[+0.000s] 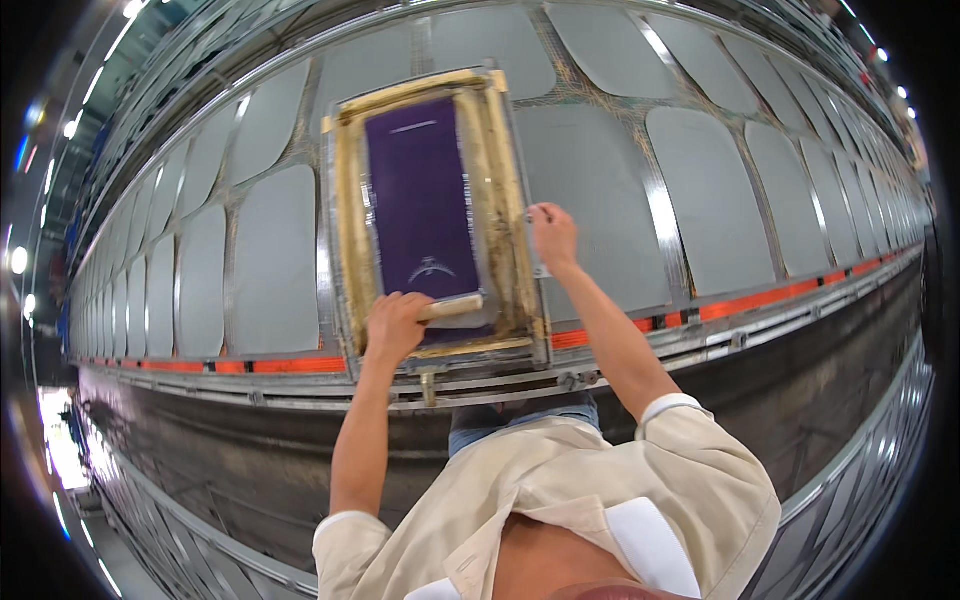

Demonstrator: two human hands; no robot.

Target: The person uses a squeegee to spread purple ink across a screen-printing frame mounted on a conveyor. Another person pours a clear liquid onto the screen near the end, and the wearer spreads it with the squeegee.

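A screen-printing frame (503,150) with yellowed, taped borders lies on the long table in front of me. Purple mesh (415,190) fills its middle, with a small pale curved mark near the lower end. My left hand (395,325) is closed around the left end of a squeegee (455,308) with a pale bar-shaped handle. The squeegee lies crosswise at the near end of the mesh. At the frame's right side, my right hand (555,235) has its fingers curled closed on the edge. Its fingertips are partly hidden.
Rows of grey rounded panels (705,200) cover the table on both sides of the frame. An orange strip (770,303) and a metal rail (690,338) run along the near edge. Behind me stands another long railed structure (855,455).
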